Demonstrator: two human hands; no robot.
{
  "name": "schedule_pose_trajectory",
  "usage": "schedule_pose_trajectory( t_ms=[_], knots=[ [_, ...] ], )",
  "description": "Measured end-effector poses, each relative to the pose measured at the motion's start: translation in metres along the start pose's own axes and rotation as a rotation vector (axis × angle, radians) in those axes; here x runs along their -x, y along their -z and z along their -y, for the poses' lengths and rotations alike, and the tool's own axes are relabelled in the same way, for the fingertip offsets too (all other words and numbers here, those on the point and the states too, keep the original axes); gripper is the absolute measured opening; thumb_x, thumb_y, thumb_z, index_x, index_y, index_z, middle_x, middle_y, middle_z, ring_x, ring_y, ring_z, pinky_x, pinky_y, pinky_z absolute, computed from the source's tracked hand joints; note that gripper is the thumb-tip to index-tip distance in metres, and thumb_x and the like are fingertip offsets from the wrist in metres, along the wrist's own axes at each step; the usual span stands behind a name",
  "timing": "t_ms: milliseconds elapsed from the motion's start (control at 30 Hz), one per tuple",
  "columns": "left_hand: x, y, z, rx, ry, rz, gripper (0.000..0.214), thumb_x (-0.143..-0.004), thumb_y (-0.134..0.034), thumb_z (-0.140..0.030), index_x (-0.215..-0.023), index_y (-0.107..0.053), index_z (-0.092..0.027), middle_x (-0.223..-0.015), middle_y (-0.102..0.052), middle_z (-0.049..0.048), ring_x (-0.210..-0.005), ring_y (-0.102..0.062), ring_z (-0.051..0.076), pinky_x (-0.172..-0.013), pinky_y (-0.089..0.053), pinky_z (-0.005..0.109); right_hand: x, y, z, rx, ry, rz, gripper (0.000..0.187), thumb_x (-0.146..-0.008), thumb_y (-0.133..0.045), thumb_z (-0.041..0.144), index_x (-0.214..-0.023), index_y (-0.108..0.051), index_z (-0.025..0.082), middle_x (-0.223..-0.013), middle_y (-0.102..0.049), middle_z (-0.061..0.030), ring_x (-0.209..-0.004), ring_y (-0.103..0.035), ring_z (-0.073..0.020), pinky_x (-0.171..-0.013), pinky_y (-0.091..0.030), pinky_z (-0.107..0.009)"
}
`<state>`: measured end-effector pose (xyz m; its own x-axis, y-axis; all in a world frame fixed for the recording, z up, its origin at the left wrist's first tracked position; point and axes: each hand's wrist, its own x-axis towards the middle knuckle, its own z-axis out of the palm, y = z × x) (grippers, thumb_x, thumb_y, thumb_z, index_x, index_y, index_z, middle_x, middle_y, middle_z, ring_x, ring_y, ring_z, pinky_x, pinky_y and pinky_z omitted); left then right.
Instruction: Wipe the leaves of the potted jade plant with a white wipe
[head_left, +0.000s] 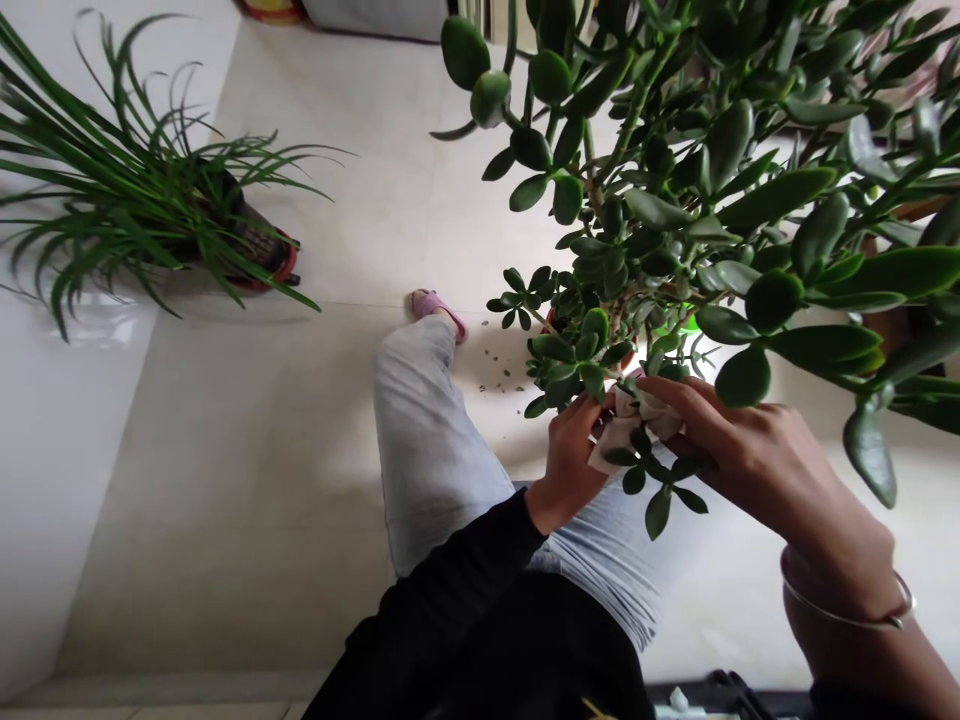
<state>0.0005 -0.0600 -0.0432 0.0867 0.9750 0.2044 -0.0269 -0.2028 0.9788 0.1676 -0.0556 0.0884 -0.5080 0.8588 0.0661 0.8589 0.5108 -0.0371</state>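
Observation:
A large succulent with thick oval leaves, like a jade plant (772,300), fills the upper right and hangs over my hands. My left hand (574,450) is closed at a low branch, its fingertips partly hidden by leaves, with a white tissue (616,440) against them. From the right, my right hand (750,455) bends over the same branch, fingers pinched on the crumpled tissue. A small leaf cluster (660,490) hangs just below, between the two hands. The plant's pot is mostly covered by foliage; a bit of its reddish rim shows.
A second potted plant with long thin leaves (142,200) stands at the left by the white wall. Small dark bits (501,375) lie on the pale tiled floor (262,450) near my pink shoe (439,312). Dark items (720,690) sit at the bottom edge.

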Motion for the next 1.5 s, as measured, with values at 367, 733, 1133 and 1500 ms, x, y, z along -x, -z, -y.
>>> schedule_pose_trajectory(
  t_ms=[367, 733, 1133, 1500],
  knots=[
    [-0.003, 0.000, -0.002, -0.011, -0.003, -0.014, 0.013, -0.094, -0.071, -0.032, -0.095, -0.070, -0.019, -0.083, -0.071, 0.0013, -0.065, -0.059, 0.011, -0.056, -0.047, 0.022, 0.004, -0.006, -0.003, -0.079, -0.009, -0.041, 0.052, -0.101, -0.052, 0.015, -0.153, -0.051, 0.023, -0.098, -0.081, -0.0072, -0.060, -0.069, -0.0169, -0.044, -0.039, -0.026],
    [-0.004, -0.001, -0.001, -0.002, -0.044, -0.056, 0.012, -0.092, -0.071, -0.027, -0.102, -0.072, -0.019, -0.092, -0.076, 0.0031, -0.071, -0.064, 0.012, -0.058, -0.049, 0.022, 0.024, -0.019, -0.001, -0.285, -0.082, -0.242, 0.054, -0.093, -0.058, 0.006, -0.144, -0.060, 0.026, -0.102, -0.080, -0.0051, -0.069, -0.074, -0.0170, -0.058, -0.056, -0.027],
    [-0.005, -0.001, -0.003, -0.033, -0.011, -0.052, 0.016, -0.091, -0.071, -0.029, -0.104, -0.073, -0.020, -0.096, -0.078, 0.0052, -0.074, -0.066, 0.015, -0.062, -0.052, 0.025, 0.018, -0.017, 0.003, -0.287, -0.038, -0.157, 0.049, -0.102, -0.061, 0.018, -0.150, -0.057, 0.027, -0.099, -0.079, -0.0056, -0.072, -0.073, -0.0169, -0.064, -0.057, -0.027],
    [-0.007, 0.001, -0.009, -0.004, -0.011, -0.055, 0.011, -0.086, -0.074, -0.022, -0.096, -0.070, -0.018, -0.086, -0.073, 0.0016, -0.072, -0.064, 0.013, -0.064, -0.051, 0.023, 0.012, -0.019, 0.005, -0.172, 0.020, -0.190, 0.046, -0.102, -0.059, 0.012, -0.145, -0.061, 0.027, -0.105, -0.081, -0.0058, -0.076, -0.075, -0.0159, -0.059, -0.053, -0.024]
  ],
)
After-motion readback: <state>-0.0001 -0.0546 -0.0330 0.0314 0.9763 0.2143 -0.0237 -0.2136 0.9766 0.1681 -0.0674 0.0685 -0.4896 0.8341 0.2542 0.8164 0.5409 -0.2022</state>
